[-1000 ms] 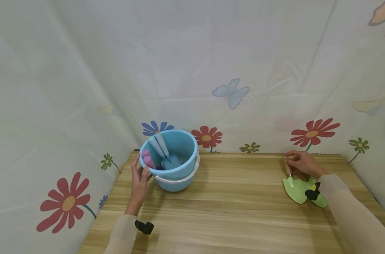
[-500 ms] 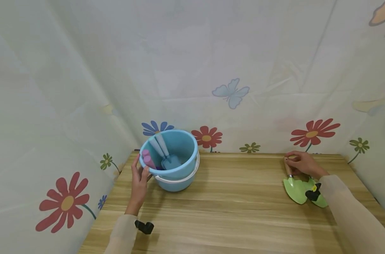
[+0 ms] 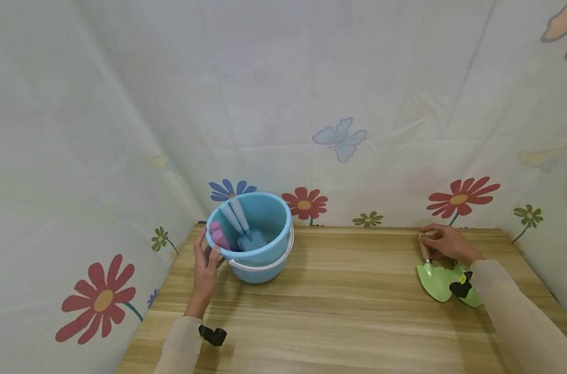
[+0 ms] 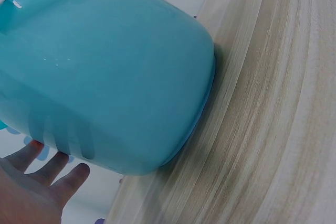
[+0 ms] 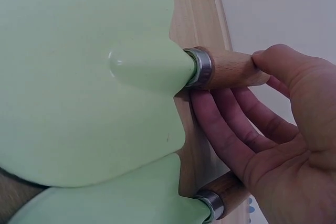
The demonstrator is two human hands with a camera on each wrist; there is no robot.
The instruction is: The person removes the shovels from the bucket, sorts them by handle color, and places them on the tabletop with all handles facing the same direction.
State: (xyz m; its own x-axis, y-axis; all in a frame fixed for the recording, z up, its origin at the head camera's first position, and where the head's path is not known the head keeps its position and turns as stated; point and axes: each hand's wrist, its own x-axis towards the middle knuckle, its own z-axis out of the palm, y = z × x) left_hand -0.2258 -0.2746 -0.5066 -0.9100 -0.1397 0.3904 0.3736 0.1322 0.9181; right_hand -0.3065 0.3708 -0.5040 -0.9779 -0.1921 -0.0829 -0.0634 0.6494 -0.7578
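On the left of the table stands a light blue bucket [image 3: 260, 254] with a white handle. My left hand [image 3: 206, 265] rests against its near left side, fingers spread along the outer wall and thumb at the rim. In the left wrist view the straight fingertips touch the wall [image 4: 121, 77]. My right hand [image 3: 447, 243] pinches the wooden handle [image 5: 231, 69] of a green hand trowel [image 3: 434, 283] between thumb and fingers. A second green trowel [image 5: 115, 198] lies partly beneath the first, its wooden handle under the palm.
Inside the bucket are a blue toy shovel [image 3: 252, 240] with pale handles and pink handles [image 3: 220, 239]. The wooden table [image 3: 339, 317] meets a flower-printed curtain [image 3: 264, 104] at the back and sides. Black cameras sit at the left wrist [image 3: 212, 335] and right wrist [image 3: 460, 289].
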